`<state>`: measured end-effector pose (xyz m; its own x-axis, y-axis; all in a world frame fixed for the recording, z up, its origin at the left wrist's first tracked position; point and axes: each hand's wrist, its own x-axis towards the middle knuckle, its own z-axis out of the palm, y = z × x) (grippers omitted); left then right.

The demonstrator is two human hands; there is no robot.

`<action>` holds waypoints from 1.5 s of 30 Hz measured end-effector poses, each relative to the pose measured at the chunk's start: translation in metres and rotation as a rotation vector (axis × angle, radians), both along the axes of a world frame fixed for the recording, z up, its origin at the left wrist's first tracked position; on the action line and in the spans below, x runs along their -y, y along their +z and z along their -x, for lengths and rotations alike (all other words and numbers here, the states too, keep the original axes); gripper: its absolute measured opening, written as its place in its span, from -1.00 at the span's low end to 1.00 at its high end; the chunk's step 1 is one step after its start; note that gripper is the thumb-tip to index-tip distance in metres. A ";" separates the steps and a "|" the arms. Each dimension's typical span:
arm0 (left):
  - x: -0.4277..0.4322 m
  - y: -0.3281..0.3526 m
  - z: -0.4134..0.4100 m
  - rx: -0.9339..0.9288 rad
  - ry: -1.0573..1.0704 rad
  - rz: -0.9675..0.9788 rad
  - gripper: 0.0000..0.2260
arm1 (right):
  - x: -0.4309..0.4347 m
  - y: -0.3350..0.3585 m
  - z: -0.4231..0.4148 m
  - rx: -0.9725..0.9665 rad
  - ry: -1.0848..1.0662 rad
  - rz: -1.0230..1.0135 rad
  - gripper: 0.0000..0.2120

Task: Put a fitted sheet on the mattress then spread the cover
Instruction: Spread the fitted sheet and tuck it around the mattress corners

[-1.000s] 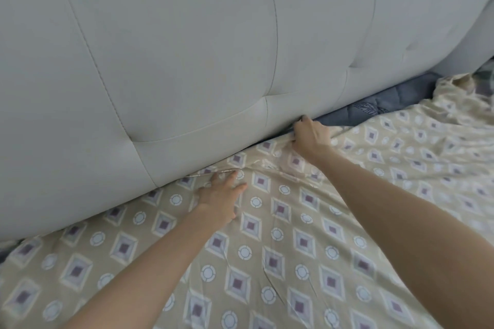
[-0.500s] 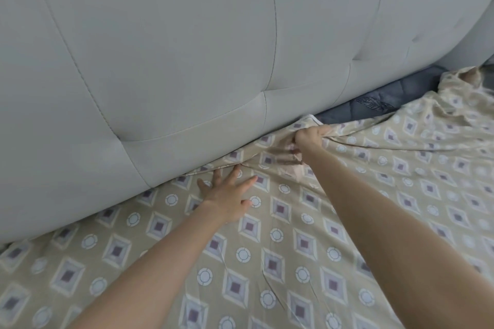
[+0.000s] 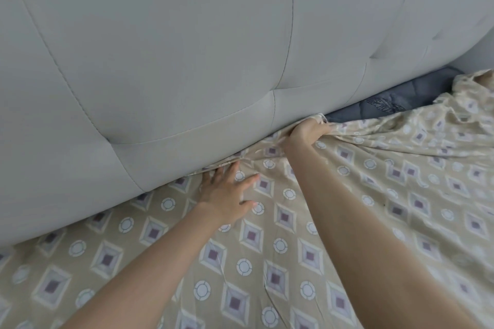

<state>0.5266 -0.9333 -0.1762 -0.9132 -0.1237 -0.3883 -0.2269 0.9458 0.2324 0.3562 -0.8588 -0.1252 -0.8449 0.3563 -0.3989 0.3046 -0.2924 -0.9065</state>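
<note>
- The right hand [image 3: 307,132] has stayed at the foot of the headboard [image 3: 187,48] over the last second. Its fingers are now curled tight round a bunched edge of the fitted sheet [image 3: 374,195], where a second ago they lay more on top of it.
- Pulled creases now fan out to the right from that grip; earlier the cloth there lay looser.
- The left hand [image 3: 227,195] has hardly moved. It rests flat on the sheet with fingers spread and straight, holding nothing, its fingertips just short of the headboard.
- The beige diamond-and-circle sheet covers the bed from the near edge up to the headboard on the left.
- Right of the grip, a strip of dark blue-grey mattress [image 3: 395,107] still lies bare against the headboard.
- The sheet's far right edge is rumpled and raised.
- The gap between headboard and bed is narrow where the hands are.
</note>
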 end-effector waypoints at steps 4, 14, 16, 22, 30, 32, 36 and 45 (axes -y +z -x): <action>0.003 -0.003 0.006 -0.019 0.000 -0.011 -0.41 | 0.005 -0.007 0.002 -0.078 -0.054 0.011 -0.64; -0.001 -0.009 0.014 -0.126 -0.111 0.159 -0.33 | 0.014 -0.035 0.019 -0.142 -0.125 -0.039 -0.53; -0.003 -0.013 0.012 -0.233 -0.127 0.210 -0.29 | 0.012 -0.042 0.025 -0.037 -0.097 0.012 -0.74; -0.005 -0.031 -0.006 -0.315 -0.033 0.212 -0.50 | 0.006 -0.040 0.033 0.097 -0.027 0.151 -0.67; -0.002 -0.008 0.004 -0.092 0.050 0.216 -0.40 | -0.011 -0.031 0.027 0.144 0.024 0.234 -0.62; -0.002 -0.006 0.009 -0.041 0.066 0.173 -0.39 | -0.013 -0.028 0.004 0.102 0.011 0.234 -0.51; -0.005 -0.013 0.004 -0.015 0.058 0.195 -0.42 | -0.014 -0.041 -0.049 0.106 0.259 0.074 -0.65; -0.004 -0.028 -0.019 -0.166 0.005 0.178 -0.49 | -0.015 -0.021 -0.016 0.482 0.590 0.401 -0.59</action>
